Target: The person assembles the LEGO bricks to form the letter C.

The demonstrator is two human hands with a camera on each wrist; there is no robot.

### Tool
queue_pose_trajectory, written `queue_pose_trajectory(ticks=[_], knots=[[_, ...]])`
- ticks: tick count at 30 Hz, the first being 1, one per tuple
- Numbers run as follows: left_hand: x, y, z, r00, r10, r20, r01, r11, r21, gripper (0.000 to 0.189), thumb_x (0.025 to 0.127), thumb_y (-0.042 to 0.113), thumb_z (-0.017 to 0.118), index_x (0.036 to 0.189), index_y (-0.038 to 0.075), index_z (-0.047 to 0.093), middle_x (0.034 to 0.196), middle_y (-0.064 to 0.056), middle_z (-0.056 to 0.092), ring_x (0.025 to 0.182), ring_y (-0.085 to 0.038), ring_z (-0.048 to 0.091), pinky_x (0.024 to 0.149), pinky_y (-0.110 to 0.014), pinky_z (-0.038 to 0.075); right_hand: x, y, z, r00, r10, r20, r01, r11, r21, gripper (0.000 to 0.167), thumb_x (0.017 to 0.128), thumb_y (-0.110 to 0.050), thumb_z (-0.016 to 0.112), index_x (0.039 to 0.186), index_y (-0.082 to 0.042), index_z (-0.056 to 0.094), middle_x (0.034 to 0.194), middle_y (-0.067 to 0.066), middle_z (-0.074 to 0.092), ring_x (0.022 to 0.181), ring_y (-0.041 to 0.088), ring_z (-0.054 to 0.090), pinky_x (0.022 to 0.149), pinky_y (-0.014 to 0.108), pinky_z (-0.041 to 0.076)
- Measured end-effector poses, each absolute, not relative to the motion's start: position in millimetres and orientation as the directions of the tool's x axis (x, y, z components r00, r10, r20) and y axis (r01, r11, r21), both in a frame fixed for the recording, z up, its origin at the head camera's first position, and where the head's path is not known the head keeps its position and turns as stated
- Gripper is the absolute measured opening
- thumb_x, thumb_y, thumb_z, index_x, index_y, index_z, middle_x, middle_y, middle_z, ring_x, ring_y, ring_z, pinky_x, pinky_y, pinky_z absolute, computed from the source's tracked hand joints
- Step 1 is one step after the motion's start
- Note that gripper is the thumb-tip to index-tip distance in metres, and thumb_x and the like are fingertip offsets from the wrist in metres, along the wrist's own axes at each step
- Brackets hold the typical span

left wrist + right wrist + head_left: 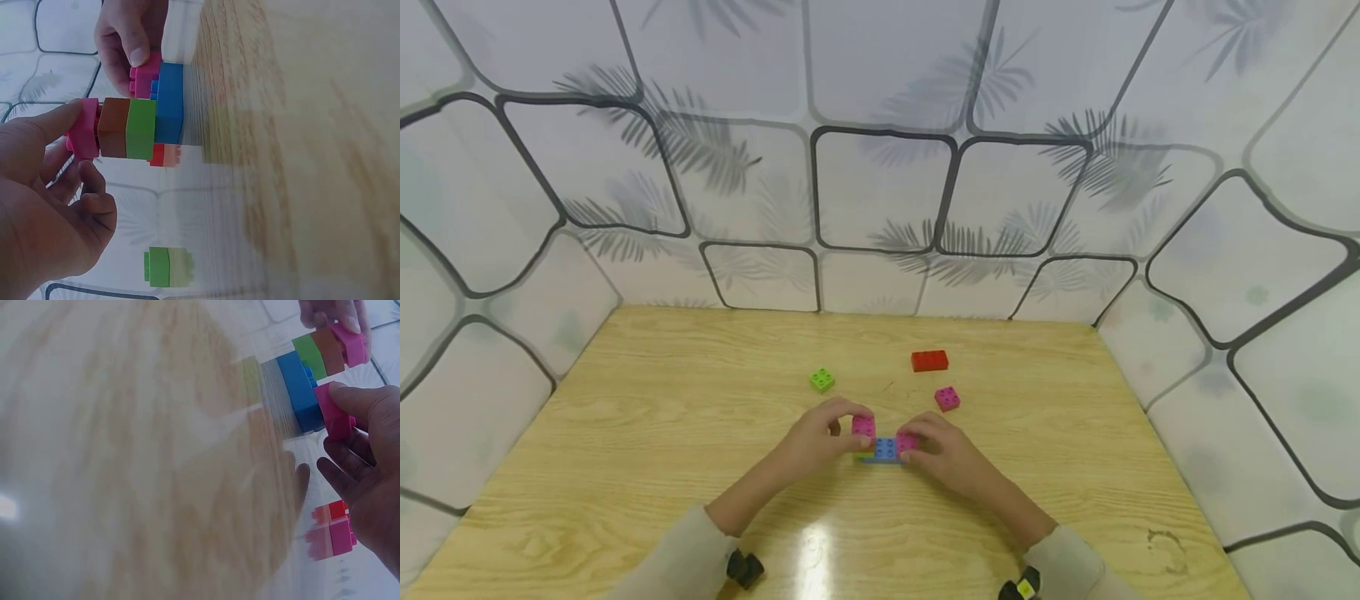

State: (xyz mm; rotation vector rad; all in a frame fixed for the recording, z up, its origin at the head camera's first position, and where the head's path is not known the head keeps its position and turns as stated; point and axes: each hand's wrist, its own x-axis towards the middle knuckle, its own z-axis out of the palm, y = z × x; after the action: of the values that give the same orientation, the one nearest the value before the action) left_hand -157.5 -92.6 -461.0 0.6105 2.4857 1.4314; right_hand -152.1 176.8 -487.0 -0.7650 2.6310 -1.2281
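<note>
A long blue brick (886,450) lies on the table between the two hands. On its left end stand a green brick (141,129) and, above that, a brown brick (114,128). My left hand (825,433) pinches a pink brick (84,128) at the top of this stack; it sits slightly tilted, with brown studs showing below it. At the blue brick's right end, my right hand (949,454) holds another pink brick (335,411) between thumb and fingers. Blue studs show between the stack and that pink brick.
Behind the hands, a loose green brick (822,380) lies to the left. Farther right are a long red brick (929,361) and a loose pink brick (947,398). Patterned white walls (887,192) enclose the wooden table (662,400) at the back and sides.
</note>
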Motion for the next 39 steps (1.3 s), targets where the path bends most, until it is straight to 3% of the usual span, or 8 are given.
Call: queue_pose_trajectory(ticks=[15,30,37,39], knots=[[-156.4,-91.8,-462.7,-0.903,0.429,0.001,0.242,0.508,0.827,0.040,0.091,0.043,0.072,0.127,0.026,0.068,0.123,0.011,0.065,0.086,-0.016,0.053,0.067,-0.031,0.046,-151.7,177.1,-490.5,-0.861,-0.498,0.101,-0.394,0.527,-0.753,0.035,0.096,-0.033,0.069,0.126,-0.015,0.067,0.119,-0.011,0.061,0.116,0.013,0.058,0.104,0.044,0.047],[-155.3,-93.2,-468.0,-0.915,0.403,0.029,0.226,0.450,0.864,0.039,0.088,0.039,0.076,0.125,0.025,0.070,0.129,0.008,0.066,0.093,-0.017,0.056,0.075,-0.029,0.047,-152.6,175.0,-491.6,-0.853,-0.508,0.119,-0.412,0.516,-0.752,0.035,0.096,-0.034,0.069,0.126,-0.015,0.068,0.118,-0.011,0.061,0.116,0.012,0.059,0.104,0.042,0.048],[-156.1,-92.0,-469.7,-0.917,0.399,0.026,0.210,0.425,0.880,0.040,0.088,0.040,0.077,0.124,0.024,0.071,0.131,0.005,0.066,0.114,-0.024,0.059,0.086,-0.037,0.048,-153.0,175.5,-492.4,-0.858,-0.499,0.125,-0.410,0.516,-0.752,0.034,0.096,-0.034,0.069,0.124,-0.015,0.068,0.118,-0.011,0.061,0.115,0.013,0.059,0.103,0.041,0.049],[-156.5,-92.5,-469.8,-0.918,0.397,0.025,0.207,0.424,0.882,0.038,0.088,0.039,0.077,0.123,0.026,0.071,0.130,0.005,0.066,0.112,-0.023,0.059,0.085,-0.036,0.048,-153.4,175.1,-492.8,-0.860,-0.496,0.123,-0.406,0.516,-0.754,0.034,0.096,-0.035,0.069,0.124,-0.016,0.069,0.118,-0.011,0.061,0.115,0.013,0.059,0.103,0.042,0.048]])
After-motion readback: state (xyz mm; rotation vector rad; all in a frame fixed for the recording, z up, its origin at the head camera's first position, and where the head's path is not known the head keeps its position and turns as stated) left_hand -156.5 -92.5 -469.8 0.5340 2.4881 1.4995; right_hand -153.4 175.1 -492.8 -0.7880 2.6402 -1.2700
